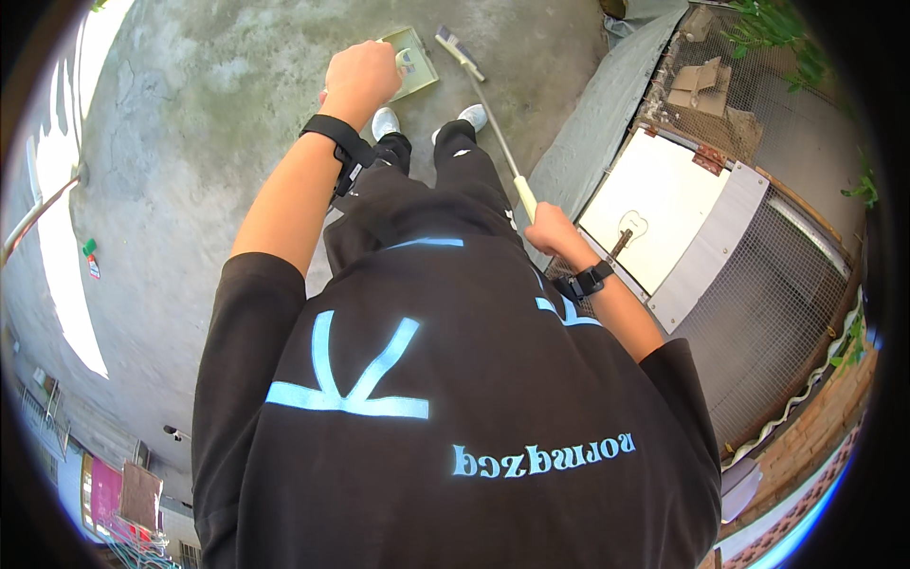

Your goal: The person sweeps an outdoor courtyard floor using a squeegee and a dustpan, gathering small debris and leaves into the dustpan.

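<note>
Dustpan (426, 76), shallow and pale, just ahead of our left shoe (385, 123); its contents we cannot make out. Our left hand (364, 78) clenches its largely hidden handle; our right hand (555, 232) grasps the broom (461, 54). A mesh enclosure (749, 308), showing cardboard (700, 87), bounds our right.

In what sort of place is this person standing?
Probably an outdoor yard: there is a partly sunlit, concrete-like floor, a wire-mesh enclosure on the right, and green leaves at the upper right.
</note>
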`<state>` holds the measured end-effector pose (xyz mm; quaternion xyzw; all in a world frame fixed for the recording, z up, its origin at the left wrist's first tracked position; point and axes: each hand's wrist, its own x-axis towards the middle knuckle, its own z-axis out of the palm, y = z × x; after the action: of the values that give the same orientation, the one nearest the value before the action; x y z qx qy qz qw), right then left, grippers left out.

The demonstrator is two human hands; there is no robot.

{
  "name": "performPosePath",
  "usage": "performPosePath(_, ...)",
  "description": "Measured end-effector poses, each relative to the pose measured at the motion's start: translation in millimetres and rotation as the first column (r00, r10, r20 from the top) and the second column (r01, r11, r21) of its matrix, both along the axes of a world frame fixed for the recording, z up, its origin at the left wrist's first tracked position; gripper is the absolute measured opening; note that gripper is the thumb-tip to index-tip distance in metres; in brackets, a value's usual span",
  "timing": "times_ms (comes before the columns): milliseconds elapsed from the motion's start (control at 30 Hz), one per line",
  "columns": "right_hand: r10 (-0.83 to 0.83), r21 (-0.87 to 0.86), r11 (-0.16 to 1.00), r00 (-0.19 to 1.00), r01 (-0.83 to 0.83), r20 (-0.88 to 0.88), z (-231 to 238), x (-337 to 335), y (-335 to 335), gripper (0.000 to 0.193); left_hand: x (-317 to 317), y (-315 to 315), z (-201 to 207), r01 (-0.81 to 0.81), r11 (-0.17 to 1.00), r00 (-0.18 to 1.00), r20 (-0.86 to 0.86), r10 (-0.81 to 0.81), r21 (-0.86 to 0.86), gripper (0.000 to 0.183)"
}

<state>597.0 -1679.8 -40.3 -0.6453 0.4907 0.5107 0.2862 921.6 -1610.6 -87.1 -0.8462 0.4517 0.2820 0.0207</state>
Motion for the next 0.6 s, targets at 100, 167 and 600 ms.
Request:
performPosePath(100, -0.104, 0.139, 0.986, 0.99, 0.09, 0.097, 13.8, -16.4, -21.6, 0.019, 1.2, -0.3, 1.8, 0.001, 1.0, 1.0, -0.021, -0.001, 0.013, 0.019)
performPosePath(167, -0.352, 0.188, 0.926, 0.929, 0.328, 0.113, 31.0, -45.9, -77.0, 0.014, 2.3, -1.3, 1.8, -0.008, 1.0, 1.0, -0.029, 0.008, 0.019, 0.02)
performPosePath(600, -0.013, 0.084, 0.996, 0.999, 0.01, 0.036, -7.5, -2.7, -3.9, 0.022, 2.2, -3.7, 4.8, -0.034, 0.999, 0.997, -0.068, 0.035, 0.021, 0.022)
